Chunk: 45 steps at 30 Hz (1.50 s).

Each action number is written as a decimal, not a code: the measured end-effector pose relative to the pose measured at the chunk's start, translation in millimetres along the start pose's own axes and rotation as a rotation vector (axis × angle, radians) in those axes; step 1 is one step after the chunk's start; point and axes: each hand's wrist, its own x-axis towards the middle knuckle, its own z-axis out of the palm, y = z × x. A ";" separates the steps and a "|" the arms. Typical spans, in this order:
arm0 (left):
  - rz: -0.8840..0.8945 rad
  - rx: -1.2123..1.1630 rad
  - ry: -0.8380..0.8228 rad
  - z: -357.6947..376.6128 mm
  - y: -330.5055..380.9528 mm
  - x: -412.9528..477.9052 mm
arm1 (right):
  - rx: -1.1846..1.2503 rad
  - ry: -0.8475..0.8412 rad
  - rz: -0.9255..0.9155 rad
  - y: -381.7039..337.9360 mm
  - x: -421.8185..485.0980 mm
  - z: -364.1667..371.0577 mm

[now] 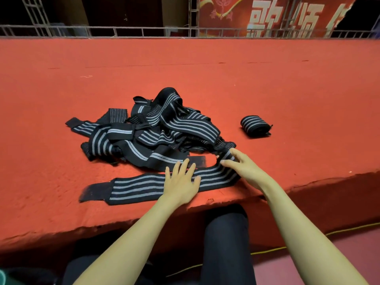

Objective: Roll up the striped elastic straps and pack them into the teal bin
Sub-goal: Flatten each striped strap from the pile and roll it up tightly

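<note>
A black strap with grey stripes (141,187) lies flat along the near edge of the red platform. My left hand (182,181) presses on its middle with straight, spread fingers. My right hand (242,167) touches the strap's right end where it bends back toward the pile; its fingers look fairly straight. A tangled pile of several striped straps (156,128) sits just behind. One rolled strap (256,126) stands apart to the right. A sliver of teal (2,277) shows at the bottom left corner.
The red carpeted platform (205,75) stretches far back to a metal railing (123,30). Its ragged front edge (102,227) runs just in front of my legs. A yellow cord (267,251) lies on the floor at the lower right.
</note>
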 end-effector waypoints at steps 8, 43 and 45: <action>-0.100 0.060 -0.043 0.3 14.9 9.9 | -0.629 0.565 -0.140 17.5 -0.6 -25.0; -0.028 -0.120 0.249 -42.9 -126.4 -65.3 | -0.775 -0.065 -0.294 15.4 10.7 44.9; 0.039 -0.172 0.302 -55.9 -112.9 -50.4 | -0.692 -0.008 -0.351 -0.2 23.9 43.8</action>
